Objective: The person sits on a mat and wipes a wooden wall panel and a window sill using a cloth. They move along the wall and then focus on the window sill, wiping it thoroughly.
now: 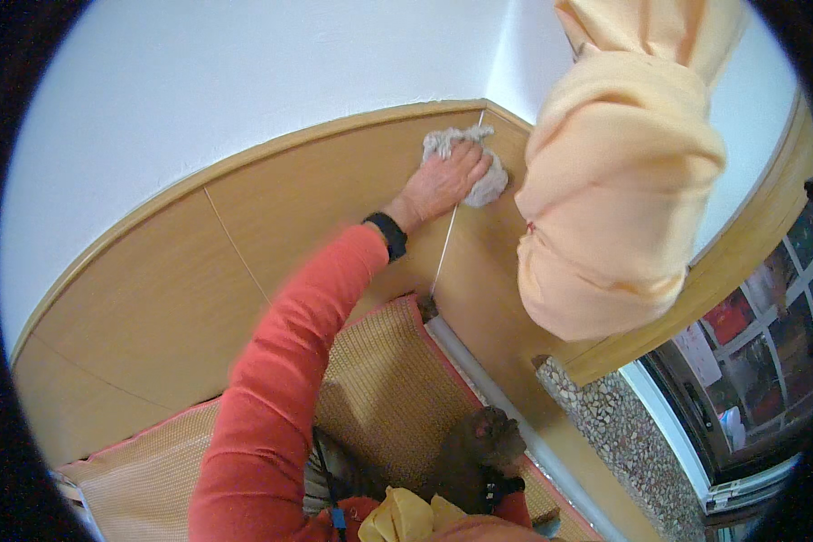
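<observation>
My left hand (450, 177), at the end of a red sleeve with a black wristband, presses a crumpled grey cloth (488, 183) against the wood-panelled wall (352, 176). The cloth lies near the corner, over a thin white seam (445, 247) between two panels. My right hand (498, 440) is low in the view, just past another black band and red cuff. Deep shadow hides its fingers, so I cannot tell whether it holds anything. It is near the red-edged border of a woven mat (386, 359).
A knotted peach cloth bundle (616, 190) hangs close on the right, hiding part of the panelling. Beyond the wooden edge are a speckled stone surface (616, 420) and a dark framed glass panel (765, 325). A silvery strip (474, 372) runs along the mat. Yellow fabric (396, 518) shows below.
</observation>
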`<state>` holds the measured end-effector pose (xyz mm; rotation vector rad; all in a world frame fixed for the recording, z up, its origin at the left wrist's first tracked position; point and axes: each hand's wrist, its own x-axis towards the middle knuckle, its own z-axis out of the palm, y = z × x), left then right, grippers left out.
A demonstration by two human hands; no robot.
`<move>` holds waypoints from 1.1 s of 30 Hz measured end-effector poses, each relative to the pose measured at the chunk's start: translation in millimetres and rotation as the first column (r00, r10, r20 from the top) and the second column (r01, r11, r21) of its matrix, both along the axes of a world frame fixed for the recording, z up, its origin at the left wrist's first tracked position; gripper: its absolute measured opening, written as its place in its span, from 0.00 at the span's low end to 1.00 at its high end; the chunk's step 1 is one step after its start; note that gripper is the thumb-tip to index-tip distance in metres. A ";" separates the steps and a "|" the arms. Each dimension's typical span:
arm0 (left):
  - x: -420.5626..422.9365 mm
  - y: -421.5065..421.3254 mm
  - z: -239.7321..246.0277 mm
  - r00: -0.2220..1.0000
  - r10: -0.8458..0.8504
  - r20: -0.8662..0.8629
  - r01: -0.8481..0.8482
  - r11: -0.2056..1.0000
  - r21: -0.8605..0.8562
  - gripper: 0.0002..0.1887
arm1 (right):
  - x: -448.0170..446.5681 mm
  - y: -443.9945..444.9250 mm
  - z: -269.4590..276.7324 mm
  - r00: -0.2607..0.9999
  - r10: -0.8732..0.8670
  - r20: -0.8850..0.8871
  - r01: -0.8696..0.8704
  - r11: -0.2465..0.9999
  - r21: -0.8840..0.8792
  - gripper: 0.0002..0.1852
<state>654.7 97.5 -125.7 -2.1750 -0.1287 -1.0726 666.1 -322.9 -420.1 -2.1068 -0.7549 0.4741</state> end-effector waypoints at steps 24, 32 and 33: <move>-110.7 -11.6 -213.2 0.742 -0.212 -0.635 -0.094 0.906 -0.413 0.18 | -1.1 -1.0 3.7 0.881 0.298 -0.367 -0.098 0.875 0.474 0.14; -104.3 -11.0 6.1 0.999 -0.030 -0.012 0.028 0.988 -0.154 0.23 | 3.9 2.1 -25.1 0.953 0.254 0.167 -0.304 0.801 0.516 0.20; -94.0 -9.5 21.2 0.999 -0.041 0.025 0.045 0.987 -0.155 0.23 | 7.9 2.5 -36.0 0.971 0.238 0.021 -0.216 0.841 0.496 0.19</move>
